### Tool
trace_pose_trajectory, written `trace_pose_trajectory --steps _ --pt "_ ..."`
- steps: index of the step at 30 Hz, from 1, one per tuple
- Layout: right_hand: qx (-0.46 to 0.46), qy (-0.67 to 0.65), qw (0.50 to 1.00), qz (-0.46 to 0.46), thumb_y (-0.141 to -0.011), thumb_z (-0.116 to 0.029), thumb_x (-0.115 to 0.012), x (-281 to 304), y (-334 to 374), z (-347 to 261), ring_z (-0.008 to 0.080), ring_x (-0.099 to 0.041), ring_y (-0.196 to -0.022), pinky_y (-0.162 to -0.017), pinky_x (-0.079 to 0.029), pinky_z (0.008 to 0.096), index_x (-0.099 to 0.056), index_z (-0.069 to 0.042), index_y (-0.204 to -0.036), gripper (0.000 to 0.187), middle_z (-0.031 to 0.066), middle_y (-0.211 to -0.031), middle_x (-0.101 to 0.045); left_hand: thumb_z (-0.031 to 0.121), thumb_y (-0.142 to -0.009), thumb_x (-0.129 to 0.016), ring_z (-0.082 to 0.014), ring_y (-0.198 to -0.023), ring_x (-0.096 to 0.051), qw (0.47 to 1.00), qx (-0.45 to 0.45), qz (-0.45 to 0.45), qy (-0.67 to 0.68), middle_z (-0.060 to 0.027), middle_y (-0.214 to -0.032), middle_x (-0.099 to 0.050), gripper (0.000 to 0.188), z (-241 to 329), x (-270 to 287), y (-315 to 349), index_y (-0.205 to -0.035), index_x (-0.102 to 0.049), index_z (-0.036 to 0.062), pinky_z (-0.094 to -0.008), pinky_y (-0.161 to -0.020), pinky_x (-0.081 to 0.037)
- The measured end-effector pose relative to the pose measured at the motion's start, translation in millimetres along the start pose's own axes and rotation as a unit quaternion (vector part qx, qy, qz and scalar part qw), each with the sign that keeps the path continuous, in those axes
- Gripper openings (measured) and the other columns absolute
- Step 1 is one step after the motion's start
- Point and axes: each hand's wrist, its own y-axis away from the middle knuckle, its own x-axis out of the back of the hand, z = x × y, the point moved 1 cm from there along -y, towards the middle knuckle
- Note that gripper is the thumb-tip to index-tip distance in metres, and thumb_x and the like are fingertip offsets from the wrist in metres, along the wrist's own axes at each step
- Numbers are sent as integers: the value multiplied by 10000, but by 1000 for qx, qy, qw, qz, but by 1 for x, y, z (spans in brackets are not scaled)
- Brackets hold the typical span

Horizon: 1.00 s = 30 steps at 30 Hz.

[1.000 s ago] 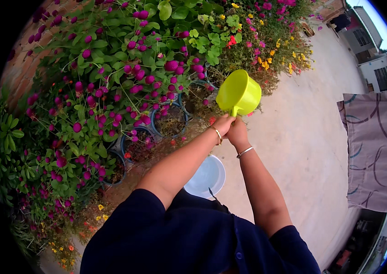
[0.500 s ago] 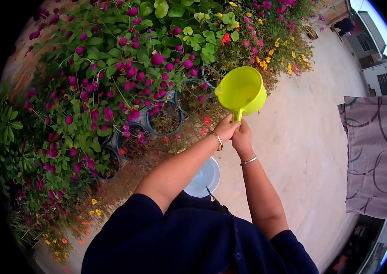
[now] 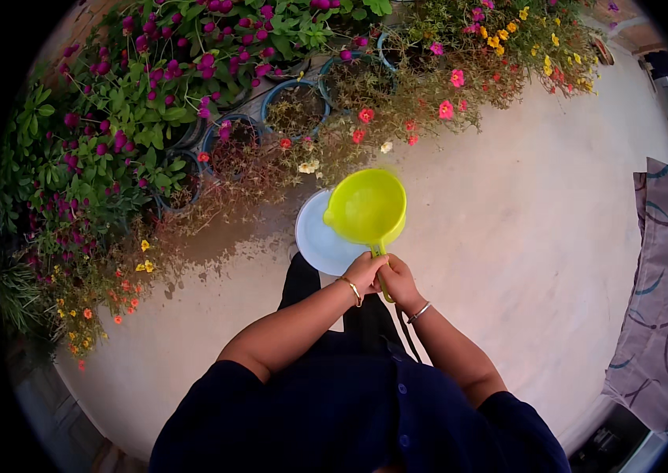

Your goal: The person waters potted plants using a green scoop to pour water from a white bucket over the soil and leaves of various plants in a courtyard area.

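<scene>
Both of my hands are closed round the handle of a yellow-green water dipper (image 3: 367,205). My left hand (image 3: 364,273), with a gold bangle at the wrist, grips the upper part of the handle. My right hand (image 3: 401,282), a silver bangle behind it, wraps the lower part from the other side. The dipper's bowl tilts so that its inside faces up to me; how much water it holds I cannot tell. Below and partly behind it stands a white bucket (image 3: 314,236), its right side hidden by the dipper.
Blue-rimmed flowerpots (image 3: 296,108) stand in a row at the upper left, with purple globe-shaped flowers (image 3: 172,69) and trailing red flowers (image 3: 365,115). Wet patches darken the concrete floor (image 3: 523,236) beside the pots. A patterned grey cloth (image 3: 661,292) hangs at the right.
My hands have brought the dipper down and nearer to me, away from the plants and over the bucket. My view has shifted, showing more floor and more of the bucket.
</scene>
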Motion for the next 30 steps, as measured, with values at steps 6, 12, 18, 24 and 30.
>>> trace_pose_trajectory --steps 6,12,18,24,30 --pt "-172 118 977 38 -821 -181 -477 -11 -62 126 262 -625 -655 -594 -490 330 -583 47 -725 270 191 -708 -617 413 -832 -480 -144 -648 -504 989 111 84 45 -11 -667 -466 289 -85 81 -52 -805 -471 125 -383 -699 -461" --pt "-149 352 924 -4 -813 -196 -485 -5 -165 235 261 -610 -602 -538 -477 347 -594 37 -697 282 177 -649 -601 305 -851 -492 -193 -1050 -500 987 74 145 -2 -39 -1140 -502 457 -122 157 -73 -1248 -419 91 -402 -856 -404" --pt "-243 322 912 70 -796 -121 -456 -6 -219 275 227 -560 -446 -408 -451 329 -549 64 -684 235 147 -560 -551 232 -841 -507 -211 -1063 -500 986 56 151 41 -72 -1183 -487 483 -139 200 -87 -1286 -394 83 -375 -861 -406" --pt "-266 426 865 -4 -773 -93 -437 -2 -254 293 237 -578 -466 -414 -450 332 -580 61 -729 215 157 -573 -582 231 -840 -512 -219 -1077 -498 984 31 168 51 -84 -1198 -485 492 -131 226 -135 -1291 -382 79 -375 -878 -395" --pt "-174 471 864 24 -781 -157 -441 -4 -281 307 252 -592 -481 -472 -468 324 -600 37 -751 253 160 -596 -601 228 -861 -481 -229 -1102 -492 982 -10 179 58 -104 -1237 -469 476 -125 221 -155 -1298 -366 79 -380 -895 -392"
